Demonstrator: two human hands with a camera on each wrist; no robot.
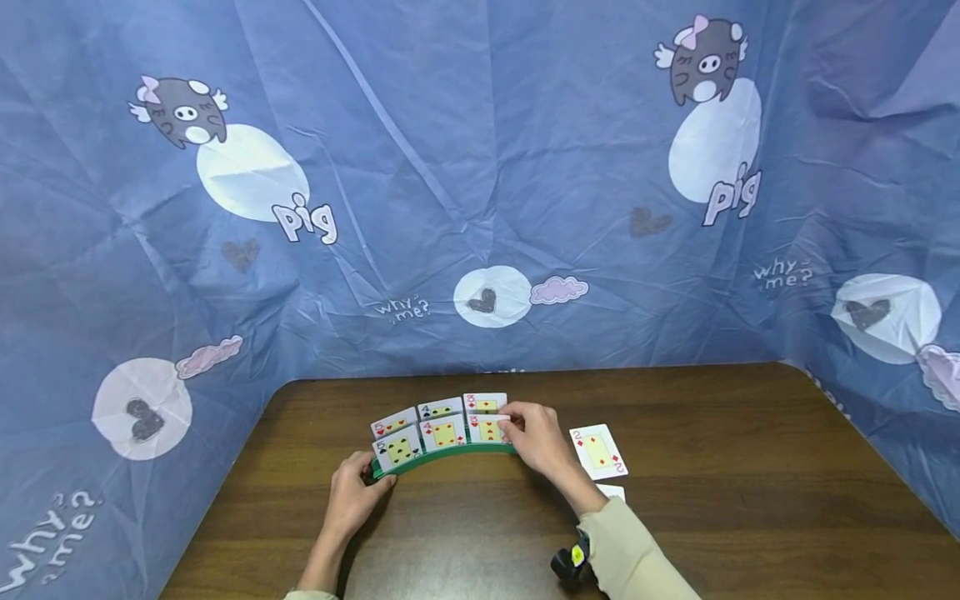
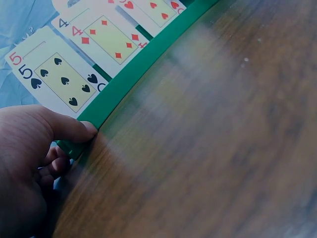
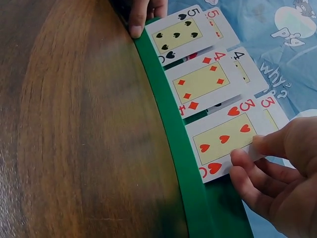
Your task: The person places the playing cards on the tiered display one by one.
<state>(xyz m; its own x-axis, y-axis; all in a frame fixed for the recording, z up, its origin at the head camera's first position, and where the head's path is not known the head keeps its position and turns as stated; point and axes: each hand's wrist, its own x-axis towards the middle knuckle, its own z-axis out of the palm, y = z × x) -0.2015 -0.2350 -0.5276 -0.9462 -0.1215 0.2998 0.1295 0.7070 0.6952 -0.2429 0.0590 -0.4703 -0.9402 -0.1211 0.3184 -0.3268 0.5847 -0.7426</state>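
A curved green card holder stands on the brown table, with cards upright in a front and a back row. The front row shows a five of spades, a four of diamonds and a three of hearts. My left hand grips the holder's left end, thumb on its front face and fingers curled behind. My right hand pinches the right edge of the three of hearts at the holder's right end.
A two of diamonds lies face up on the table right of my right hand. Another card is partly hidden by my wrist. Blue printed cloth hangs behind and to both sides of the table.
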